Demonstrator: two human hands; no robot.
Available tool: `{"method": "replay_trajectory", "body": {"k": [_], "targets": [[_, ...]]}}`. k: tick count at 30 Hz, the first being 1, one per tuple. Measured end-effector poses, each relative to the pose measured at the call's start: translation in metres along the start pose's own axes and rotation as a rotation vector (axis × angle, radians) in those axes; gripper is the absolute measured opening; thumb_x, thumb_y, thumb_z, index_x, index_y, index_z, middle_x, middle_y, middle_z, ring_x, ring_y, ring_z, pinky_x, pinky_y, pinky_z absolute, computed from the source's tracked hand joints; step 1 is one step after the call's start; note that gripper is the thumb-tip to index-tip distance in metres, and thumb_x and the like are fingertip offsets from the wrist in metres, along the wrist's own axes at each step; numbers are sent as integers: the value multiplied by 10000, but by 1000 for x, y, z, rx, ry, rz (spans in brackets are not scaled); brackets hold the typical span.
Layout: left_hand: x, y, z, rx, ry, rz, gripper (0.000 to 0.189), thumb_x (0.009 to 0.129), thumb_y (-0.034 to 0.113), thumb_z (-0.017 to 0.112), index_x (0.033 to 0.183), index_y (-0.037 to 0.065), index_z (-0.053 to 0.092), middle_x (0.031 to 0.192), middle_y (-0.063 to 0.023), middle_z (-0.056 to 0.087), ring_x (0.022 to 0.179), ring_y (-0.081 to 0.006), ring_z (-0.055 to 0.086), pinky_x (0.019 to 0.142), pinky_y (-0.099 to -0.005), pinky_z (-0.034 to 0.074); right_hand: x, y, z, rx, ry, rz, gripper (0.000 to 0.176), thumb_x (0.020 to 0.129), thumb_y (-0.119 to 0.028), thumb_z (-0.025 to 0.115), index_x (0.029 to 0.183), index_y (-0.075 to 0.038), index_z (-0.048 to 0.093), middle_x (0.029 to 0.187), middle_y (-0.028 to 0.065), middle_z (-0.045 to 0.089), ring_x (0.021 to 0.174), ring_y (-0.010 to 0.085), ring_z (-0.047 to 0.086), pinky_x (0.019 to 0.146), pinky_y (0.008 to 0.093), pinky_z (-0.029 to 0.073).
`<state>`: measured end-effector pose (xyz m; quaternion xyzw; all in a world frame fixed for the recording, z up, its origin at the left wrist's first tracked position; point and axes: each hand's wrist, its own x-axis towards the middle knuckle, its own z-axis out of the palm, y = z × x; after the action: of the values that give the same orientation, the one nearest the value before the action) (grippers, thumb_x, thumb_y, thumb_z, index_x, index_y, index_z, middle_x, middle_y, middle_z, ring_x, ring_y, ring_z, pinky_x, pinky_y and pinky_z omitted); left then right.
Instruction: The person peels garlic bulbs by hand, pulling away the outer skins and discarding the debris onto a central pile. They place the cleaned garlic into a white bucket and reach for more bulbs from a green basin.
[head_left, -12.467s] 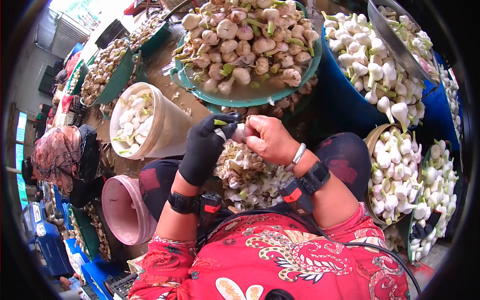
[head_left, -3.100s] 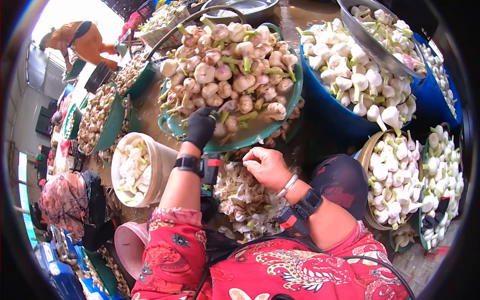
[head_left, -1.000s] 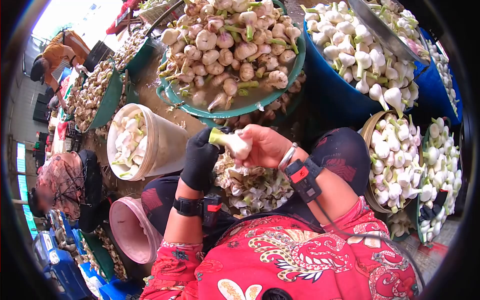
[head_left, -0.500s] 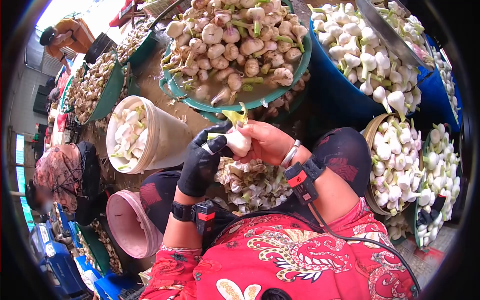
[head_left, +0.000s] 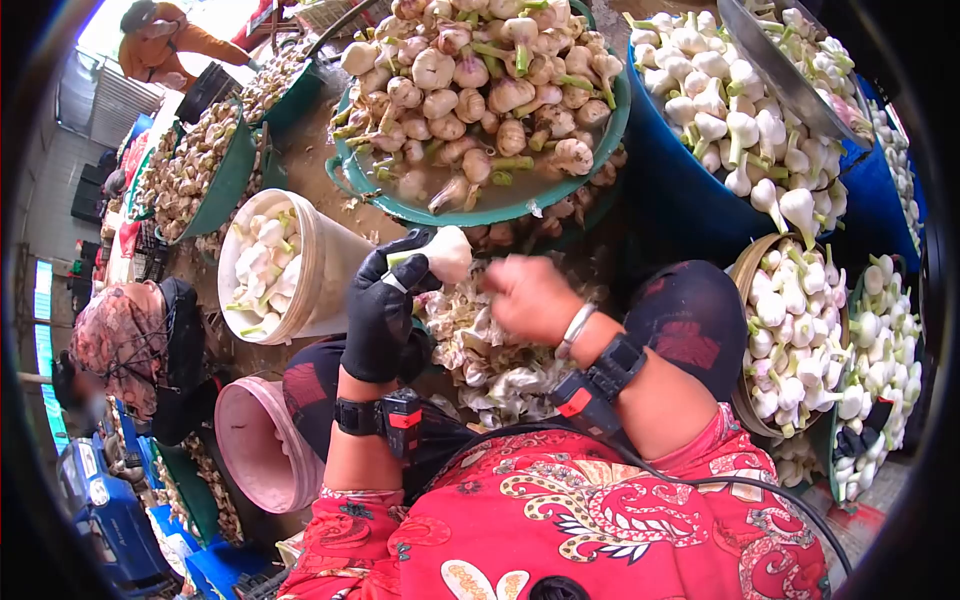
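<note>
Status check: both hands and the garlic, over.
Black-gloved left hand holding white, green-stemmed garlic bulb. Bare right hand blurred, just off bulb. Nothing visible between them. Pale papery skins heaped below.

The single head-worn view looks forward and steeply down from close above the red shirt (head_left: 590, 510) at bottom centre, past the left hand (head_left: 383, 312) and right hand (head_left: 537, 300) mid-frame, to the green basin (head_left: 478, 216) at top centre.

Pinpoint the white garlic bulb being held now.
Head view, left of centre: the white garlic bulb is in the black-gloved left hand, just below the round green plastic tub.
</note>
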<state>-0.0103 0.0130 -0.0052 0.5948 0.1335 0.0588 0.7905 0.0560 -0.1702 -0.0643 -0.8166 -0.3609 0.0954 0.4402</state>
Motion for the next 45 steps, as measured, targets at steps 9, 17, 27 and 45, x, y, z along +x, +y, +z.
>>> {"method": "replay_trajectory", "body": {"k": [9,17,27,45], "targets": [[-8,4,19,427,-70,86,298,783,1,653,1080,-11,622,999,-75,655,927,-140,593,831,-274,468,9,-17,-18,325,168,-17,173,695,3,706,826,-74,624,817,19,511,690,95,523,637,233,462],[-9,4,15,809,-101,199,261,786,49,679,1038,-1,633,895,-59,655,811,-166,610,769,-294,485,7,-25,-24,94,148,-174,64,714,-81,571,748,-45,530,741,123,521,692,308,535,639,368,454],[-13,8,-48,1125,-42,434,276,824,-4,570,1096,-39,595,1020,-148,632,945,-225,620,839,-329,492,11,9,-20,-196,29,310,164,675,-147,614,795,-39,647,795,199,642,755,385,620,705,459,508],[143,-29,-7,1669,-126,133,346,781,292,596,1073,114,653,978,-157,665,952,-345,617,845,-443,473,6,1,-24,200,162,230,232,778,-107,615,991,-34,672,848,120,641,766,190,627,719,292,499]]}}
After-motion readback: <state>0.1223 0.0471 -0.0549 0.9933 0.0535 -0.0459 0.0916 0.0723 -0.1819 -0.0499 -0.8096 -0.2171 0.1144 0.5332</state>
